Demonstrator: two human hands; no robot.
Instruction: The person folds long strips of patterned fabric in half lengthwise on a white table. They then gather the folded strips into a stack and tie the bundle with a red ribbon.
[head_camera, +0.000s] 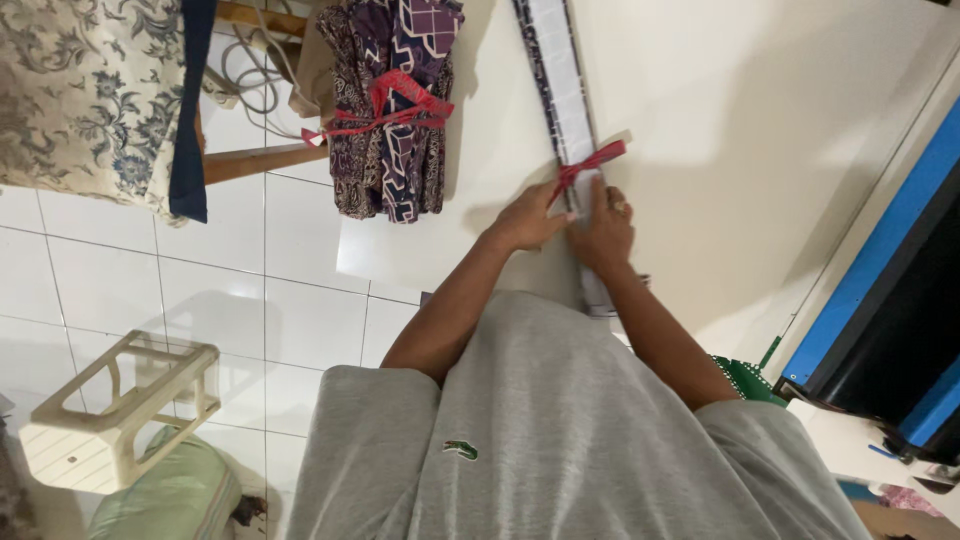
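Tying the red band round the long folded cloth strip

My left hand (527, 220) and right hand (603, 232) sit close together on the strip (562, 90), which lies lengthwise on the white table (760, 120). Both pinch the red band (590, 163) where it crosses the cloth; the fingertips are small here, so I think each is closed on an end. To do this well, I keep the folds square, pull evenly, snug the knot flat. A tied patterned bundle (392, 105) lies to the left.

One head-worn camera looks steeply down past the wearer's grey shirt (560, 440), close over the white table (760, 150) at upper right of the frame.
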